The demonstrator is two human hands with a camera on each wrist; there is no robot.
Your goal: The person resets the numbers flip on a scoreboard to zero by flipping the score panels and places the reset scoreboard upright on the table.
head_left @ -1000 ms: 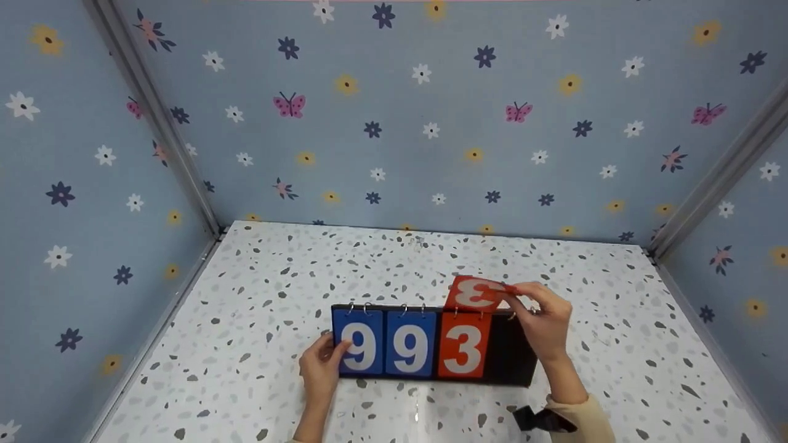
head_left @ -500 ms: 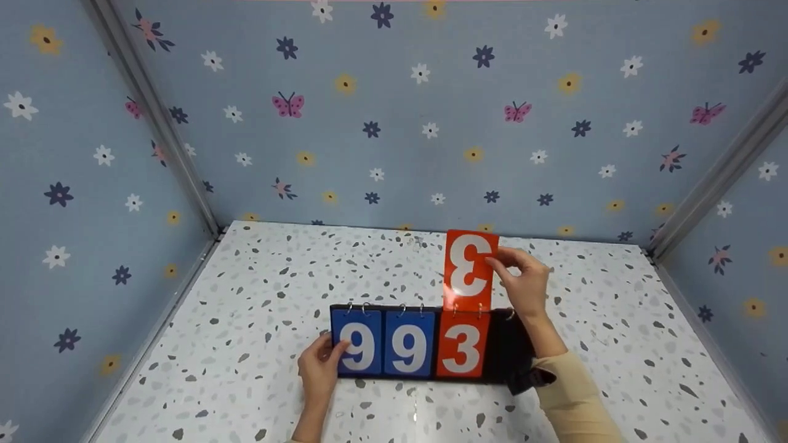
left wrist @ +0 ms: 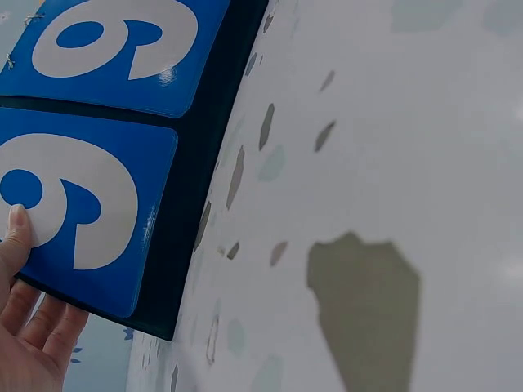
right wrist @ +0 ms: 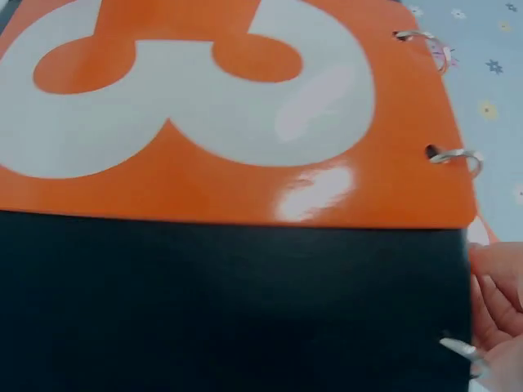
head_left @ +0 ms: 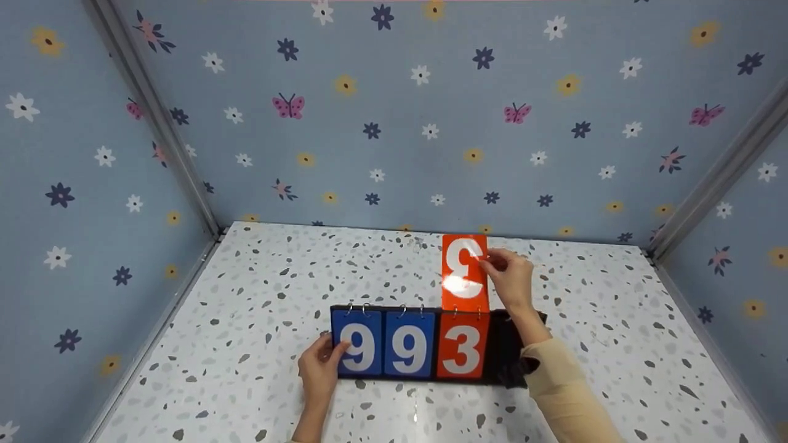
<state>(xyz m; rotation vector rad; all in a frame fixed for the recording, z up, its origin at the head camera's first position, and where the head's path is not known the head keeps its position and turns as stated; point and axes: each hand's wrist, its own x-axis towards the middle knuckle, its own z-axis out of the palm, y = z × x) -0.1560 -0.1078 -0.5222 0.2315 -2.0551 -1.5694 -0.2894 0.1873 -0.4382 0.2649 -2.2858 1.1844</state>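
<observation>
A black flip scoreboard (head_left: pixel 502 332) leans on the speckled table, showing two blue cards with 9 (head_left: pixel 409 343) and a red card with 3 (head_left: pixel 462 346). My left hand (head_left: pixel 318 364) grips its left end; in the left wrist view the thumb lies on the front of the blue card (left wrist: pixel 98 286), the other fingers behind. Above the top edge stands a flipped red card (head_left: pixel 463 298), its 3 upside down. My right hand (head_left: pixel 516 280) pinches that card's right edge between thumb and fingers. In the right wrist view the right hand (right wrist: pixel 500 302) is only partly visible.
Metal rings (head_left: pixel 455 311) join the cards to the board's top edge. A black wrist device (head_left: pixel 514 372) covers part of the right panel. Flowered blue walls (head_left: pixel 431 154) rise behind and beside the speckled white table (head_left: pixel 277 277).
The red card has swung up and back from a low tilt over the rings to its full height above the board. My right hand rose with it, then shifted slightly left. The left hand stayed.
</observation>
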